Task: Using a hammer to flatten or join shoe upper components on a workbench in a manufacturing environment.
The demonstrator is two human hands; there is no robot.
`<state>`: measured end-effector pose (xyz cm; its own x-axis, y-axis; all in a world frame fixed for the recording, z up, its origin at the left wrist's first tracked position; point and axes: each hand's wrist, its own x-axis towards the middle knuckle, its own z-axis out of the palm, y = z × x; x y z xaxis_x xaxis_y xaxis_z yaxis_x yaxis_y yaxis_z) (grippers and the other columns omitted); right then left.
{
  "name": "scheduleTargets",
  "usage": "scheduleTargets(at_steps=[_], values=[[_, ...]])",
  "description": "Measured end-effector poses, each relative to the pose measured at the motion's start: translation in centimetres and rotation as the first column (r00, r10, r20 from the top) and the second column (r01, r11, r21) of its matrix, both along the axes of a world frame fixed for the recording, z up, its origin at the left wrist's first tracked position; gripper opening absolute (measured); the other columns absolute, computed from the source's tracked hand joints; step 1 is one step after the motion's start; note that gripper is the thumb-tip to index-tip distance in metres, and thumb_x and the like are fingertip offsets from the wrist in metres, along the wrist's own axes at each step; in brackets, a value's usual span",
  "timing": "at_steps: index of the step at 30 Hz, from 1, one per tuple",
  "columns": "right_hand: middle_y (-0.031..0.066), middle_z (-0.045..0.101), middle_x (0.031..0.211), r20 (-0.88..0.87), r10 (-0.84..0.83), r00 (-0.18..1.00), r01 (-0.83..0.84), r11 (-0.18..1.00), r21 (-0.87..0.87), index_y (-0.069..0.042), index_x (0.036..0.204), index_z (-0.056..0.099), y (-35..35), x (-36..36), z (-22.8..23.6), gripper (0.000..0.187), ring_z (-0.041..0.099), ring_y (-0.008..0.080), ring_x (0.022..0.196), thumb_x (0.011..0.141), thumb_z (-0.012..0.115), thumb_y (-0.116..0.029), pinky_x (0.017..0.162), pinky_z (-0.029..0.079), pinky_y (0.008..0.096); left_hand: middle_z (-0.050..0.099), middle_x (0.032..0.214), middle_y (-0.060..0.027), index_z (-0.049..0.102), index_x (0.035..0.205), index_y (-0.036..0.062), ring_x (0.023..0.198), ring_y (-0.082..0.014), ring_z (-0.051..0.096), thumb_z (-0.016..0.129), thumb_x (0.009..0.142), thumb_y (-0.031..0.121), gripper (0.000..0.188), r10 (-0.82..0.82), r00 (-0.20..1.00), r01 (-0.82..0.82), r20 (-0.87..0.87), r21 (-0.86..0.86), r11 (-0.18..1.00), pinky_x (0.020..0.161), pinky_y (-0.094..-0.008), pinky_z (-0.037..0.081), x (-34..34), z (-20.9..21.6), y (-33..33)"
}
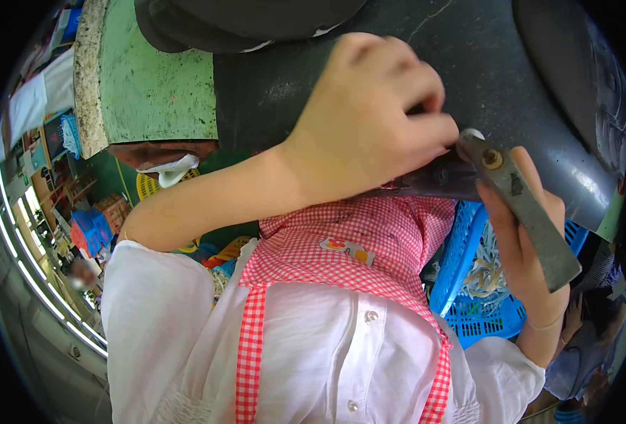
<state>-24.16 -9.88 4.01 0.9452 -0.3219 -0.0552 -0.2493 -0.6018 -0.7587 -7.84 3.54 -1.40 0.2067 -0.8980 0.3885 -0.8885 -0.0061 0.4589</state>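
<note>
My left hand (376, 116) reaches across the dark work surface (270, 92), its fingers curled and slightly smeared by motion. Its thumb and forefinger press together beside the hammer's striking end; whatever they pinch is hidden. In my right hand (528, 219) is a metal hammer (532, 212) with a small rounded face at one end and a wide flat peen at the other. The hammer's face almost meets my left fingertips. Below them, a dark, shiny piece (433, 177) lies along the near edge, partly covered by my left hand.
Dark rounded pieces (256, 21) lie at the far side, and dark stacked pieces (613, 92) at the right. A green panel (157, 78) adjoins the surface at left. Under the near edge stands a blue plastic basket (458, 261) with pale strips (489, 272). Another person (588, 346) is at lower right.
</note>
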Motion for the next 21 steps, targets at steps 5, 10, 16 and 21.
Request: scheduleTargets(at_steps=[5,10,16,21], values=[[0.0106,0.054,0.074,-0.147,0.049,0.988,-0.046,0.999,0.024,0.008,0.113,0.051,-1.6,0.7,0.8,0.028,0.051,0.0154,0.059,0.088,0.061,-0.002,0.056,0.042,0.0256,0.058,0.085,0.0063,0.068,0.077,0.019,0.093,-0.0199,0.052,0.078,0.061,0.017,0.019,-0.036,0.993,0.04,-0.108,0.036,0.999,0.082,-0.0391,0.036,0.2,-0.9,1.5],[0.0119,0.059,0.083,-0.308,0.224,0.925,-0.216,0.975,0.059,0.008,0.123,0.051,-1.0,-0.1,0.8,0.043,0.054,0.0155,0.065,0.084,0.066,-0.002,0.059,0.043,0.0272,0.059,0.084,0.0067,0.067,0.077,0.0187,0.092,-0.0208,0.052,0.078,0.062,0.018,0.018,0.001,1.0,-0.001,-0.005,0.018,1.0,0.085,-0.04,0.035,-0.2,-0.1,1.5],[0.0127,0.06,0.088,-0.18,0.086,0.98,-0.082,0.996,0.027,0.006,0.123,0.053,-2.1,0.4,1.7,0.041,0.057,0.0153,0.073,0.085,0.066,-0.004,0.065,0.046,0.0268,0.06,0.083,0.0069,0.068,0.079,0.0202,0.088,-0.0216,0.053,0.078,0.063,0.02,0.019,0.002,1.0,-0.002,-0.007,0.025,1.0,0.082,-0.0399,0.035,-0.5,-0.8,2.4],[0.0151,0.061,0.107,-0.274,0.244,0.93,-0.246,0.969,0.028,0.007,0.117,0.057,-1.0,-0.1,1.0,0.03,0.061,0.0163,0.081,0.09,0.061,-0.004,0.073,0.047,0.0268,0.061,0.083,0.0058,0.067,0.077,0.0191,0.085,-0.0191,0.053,0.076,0.067,0.019,0.014,-0.016,0.999,0.02,-0.045,0.071,0.997,0.082,-0.0382,0.036,-0.4,-0.5,2.3]])
